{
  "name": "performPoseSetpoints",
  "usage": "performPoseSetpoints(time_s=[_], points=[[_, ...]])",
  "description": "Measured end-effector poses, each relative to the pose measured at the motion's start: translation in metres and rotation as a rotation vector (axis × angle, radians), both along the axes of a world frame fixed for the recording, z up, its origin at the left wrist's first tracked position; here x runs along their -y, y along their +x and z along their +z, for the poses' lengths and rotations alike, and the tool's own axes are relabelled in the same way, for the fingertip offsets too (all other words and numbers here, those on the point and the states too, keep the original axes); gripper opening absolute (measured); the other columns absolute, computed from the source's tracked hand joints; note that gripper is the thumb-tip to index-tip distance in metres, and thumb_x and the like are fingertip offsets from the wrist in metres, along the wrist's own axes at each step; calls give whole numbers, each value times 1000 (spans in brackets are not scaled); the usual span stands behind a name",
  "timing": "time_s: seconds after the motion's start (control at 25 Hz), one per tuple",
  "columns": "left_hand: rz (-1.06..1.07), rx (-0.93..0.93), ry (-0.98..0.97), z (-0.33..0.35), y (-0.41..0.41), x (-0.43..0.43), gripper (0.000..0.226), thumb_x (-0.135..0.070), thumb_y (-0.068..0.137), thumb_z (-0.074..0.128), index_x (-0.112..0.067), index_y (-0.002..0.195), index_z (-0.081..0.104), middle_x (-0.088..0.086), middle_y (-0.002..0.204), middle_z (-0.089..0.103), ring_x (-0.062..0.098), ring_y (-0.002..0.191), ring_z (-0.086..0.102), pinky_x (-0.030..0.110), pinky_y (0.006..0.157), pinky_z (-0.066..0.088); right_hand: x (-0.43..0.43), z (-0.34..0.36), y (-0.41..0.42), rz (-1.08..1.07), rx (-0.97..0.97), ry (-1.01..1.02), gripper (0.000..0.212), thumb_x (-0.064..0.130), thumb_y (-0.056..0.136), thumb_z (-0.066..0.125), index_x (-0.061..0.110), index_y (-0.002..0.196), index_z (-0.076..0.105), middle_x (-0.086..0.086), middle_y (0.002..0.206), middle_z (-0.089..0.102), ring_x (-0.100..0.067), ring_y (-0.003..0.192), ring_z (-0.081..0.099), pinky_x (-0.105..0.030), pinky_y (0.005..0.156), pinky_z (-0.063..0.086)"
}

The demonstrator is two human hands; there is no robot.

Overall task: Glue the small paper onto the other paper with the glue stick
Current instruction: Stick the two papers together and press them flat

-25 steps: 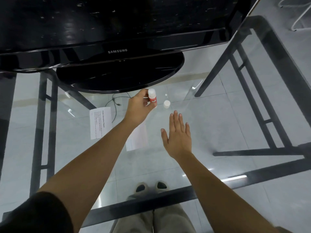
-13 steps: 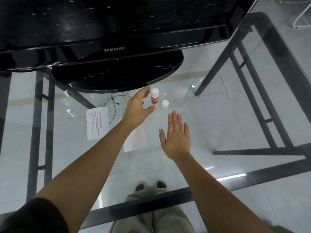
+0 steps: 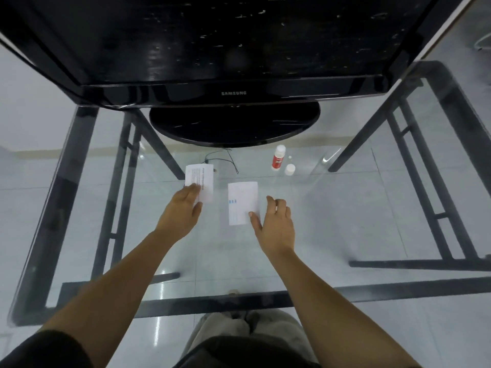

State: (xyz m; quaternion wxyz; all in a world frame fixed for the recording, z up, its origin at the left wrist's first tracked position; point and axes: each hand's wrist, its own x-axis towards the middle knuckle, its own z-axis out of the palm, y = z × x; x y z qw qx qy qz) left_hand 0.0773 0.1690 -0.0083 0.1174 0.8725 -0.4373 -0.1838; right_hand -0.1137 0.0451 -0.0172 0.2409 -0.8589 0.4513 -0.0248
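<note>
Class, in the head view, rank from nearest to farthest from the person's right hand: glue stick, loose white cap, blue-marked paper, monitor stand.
1. blue-marked paper, touching the right hand, on its left.
2. white cap, ahead.
3. glue stick, just behind the cap.
4. monitor stand, farthest back.

We see both arms stretched forward and bare, the left forearm (image 3: pixel 127 274) and the right forearm (image 3: pixel 318 282) drawing a little closer toward the wrists. The left hand (image 3: pixel 183 211) is palm down, its fingers (image 3: pixel 192 191) extended forward and close together, thumb out to the right (whether it pinches anything we cannot tell). The right hand (image 3: pixel 277 227) sits well apart from it, its fingers loosely curled, its straight thumb (image 3: pixel 253 219) pointing toward the left hand.
</note>
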Motion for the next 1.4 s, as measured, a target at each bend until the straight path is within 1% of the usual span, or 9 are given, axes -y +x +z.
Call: performPoseSetpoints(time_s=[0.12, 0.36, 0.64, 0.84, 0.92, 1.0, 1.08, 1.24, 1.4], points=[[-93, 64, 62, -11, -10, -15, 49, -22, 97, 42, -4, 141, 31, 14, 150, 31, 29, 137, 28, 39, 112, 23, -14, 2, 10, -59, 51, 92, 64, 43, 88, 53, 10, 137, 27, -13, 134, 36, -25, 118, 39, -34, 88, 47], [-101, 120, 31, -21, -51, -42, 45, -21, 96, 44, -8, 139, 37, 12, 146, 39, 29, 133, 36, 40, 110, 29, -19, 5, 27, -162, 122, 161, 72, 34, 81, 68, 12, 135, 26, -13, 134, 35, -26, 117, 42, -35, 92, 48], [-145, 63, -64, -15, -39, -41, 48, -19, 95, 48, -8, 140, 35, 10, 147, 36, 25, 137, 32, 32, 110, 19, -15, 9, 35, -244, 194, 247, 77, 15, 73, 77, 12, 132, 28, -13, 132, 33, -30, 116, 46, -38, 93, 47], [-240, 67, -13, -16, -14, -35, 42, -18, 97, 42, -16, 139, 40, 4, 149, 35, 22, 138, 30, 36, 111, 27, -14, 9, 33, -241, 238, 345, 80, 8, 72, 74, 13, 135, 25, -13, 133, 37, -33, 111, 52, -41, 85, 51], [-245, 108, 32, -17, -13, -32, 41, -22, 98, 41, -20, 139, 40, 0, 149, 35, 20, 137, 29, 39, 107, 30, -14, 9, 27, -277, 297, 429, 80, 9, 71, 74, 16, 135, 26, -11, 129, 46, -29, 109, 53, -35, 80, 51], [-232, 136, 45, -17, -17, -27, 41, -25, 98, 40, -22, 139, 39, -3, 150, 34, 19, 137, 29, 39, 105, 30, -12, 9, 18, -322, 369, 499, 72, 11, 73, 72, 21, 131, 30, -8, 119, 55, -23, 101, 55, -20, 65, 47], [-222, 155, 43, -18, -23, -17, 42, -26, 98, 38, -23, 140, 37, -4, 150, 32, 18, 137, 28, 38, 104, 29, -6, 9, 5, -359, 414, 498, 60, 14, 76, 70, 20, 127, 38, -8, 115, 60, -20, 94, 57, -11, 59, 42], [-215, 158, 18, -21, -44, 6, 42, -25, 98, 39, -22, 140, 36, -4, 150, 34, 18, 137, 29, 37, 103, 29, 6, 9, -23, -407, 441, 418, 33, 21, 85, 64, 9, 114, 55, -9, 111, 63, -20, 91, 58, -10, 64, 44], [-223, 127, 8, -23, -66, 29, 43, -25, 99, 38, -20, 141, 34, -2, 151, 33, 21, 137, 28, 38, 104, 29, 15, 14, -46, -389, 467, 304, 16, 22, 89, 59, 7, 87, 60, -5, 83, 61, -19, 72, 60, -4, 50, 39]])
